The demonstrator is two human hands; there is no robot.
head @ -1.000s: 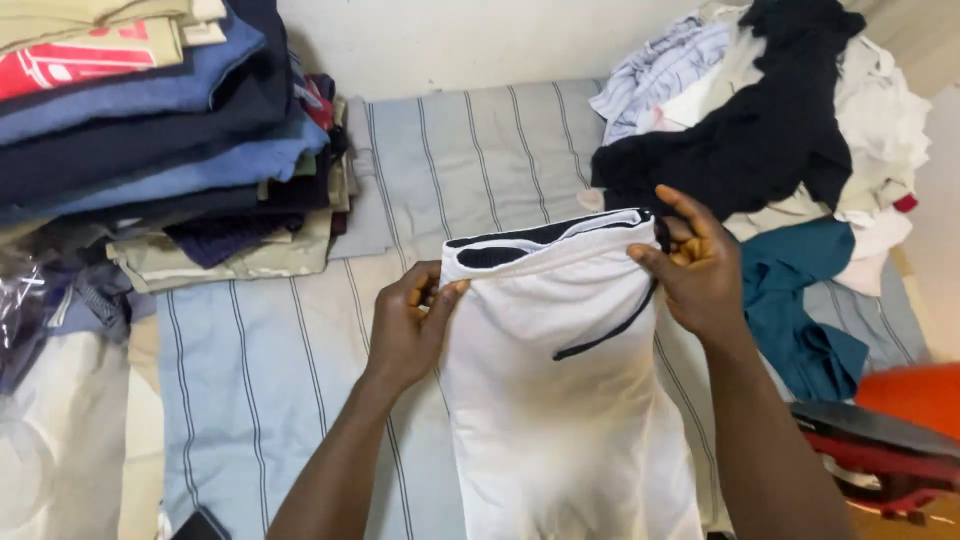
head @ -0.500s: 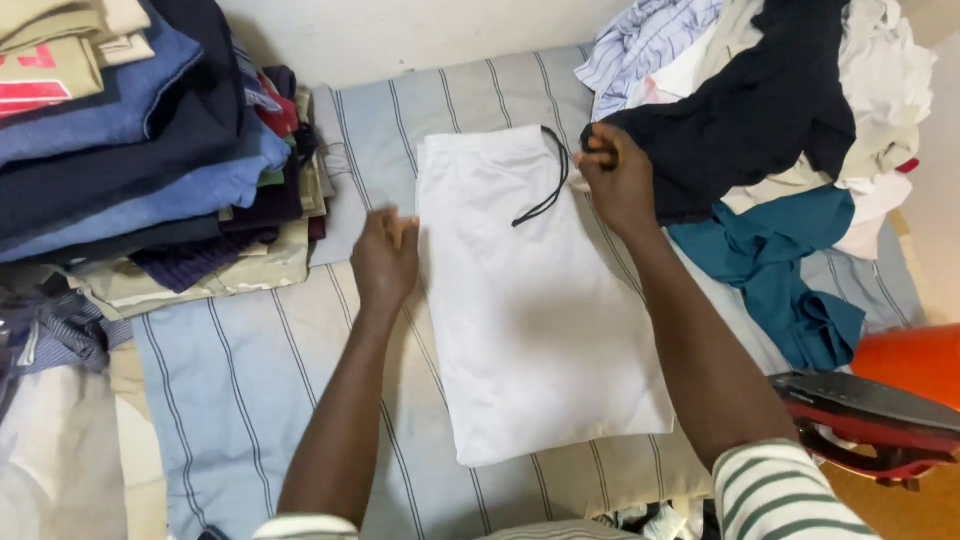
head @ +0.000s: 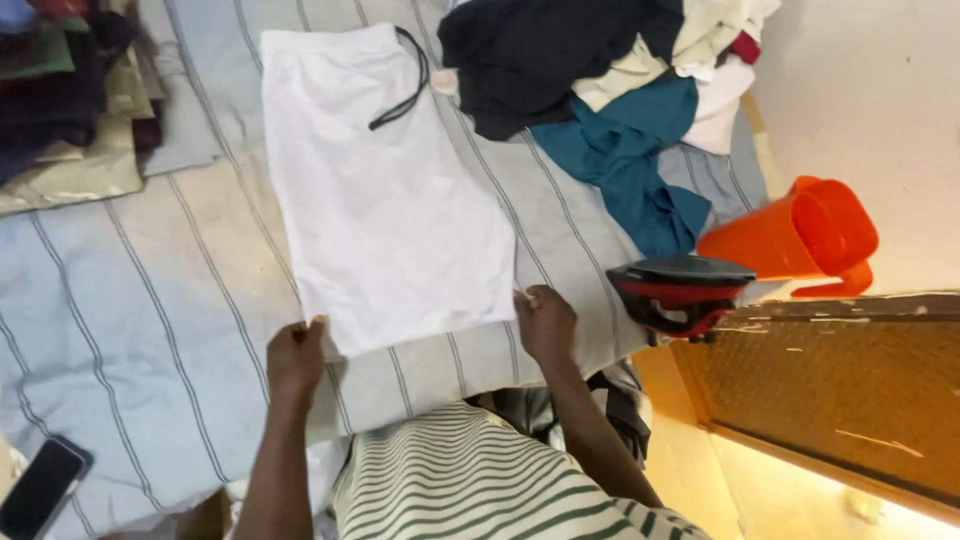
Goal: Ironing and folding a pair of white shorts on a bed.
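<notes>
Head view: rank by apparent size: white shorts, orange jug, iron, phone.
1. white shorts, largest by far
2. orange jug and iron, look alike, not ranked
3. phone, smallest, partly cut off by the frame edge

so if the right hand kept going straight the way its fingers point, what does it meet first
The right hand already touches the near corner of the folded white cloth garment. Going straight on, it would slide over that cloth toward the black drawstring, probably.

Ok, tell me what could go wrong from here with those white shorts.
The iron sits at the bed's edge by the right hand; an elbow could knock it off. The shorts lie close to the dark clothes pile, so their drawstring may snag there. The left hand pulling the hem unevenly could wrinkle them.
</notes>
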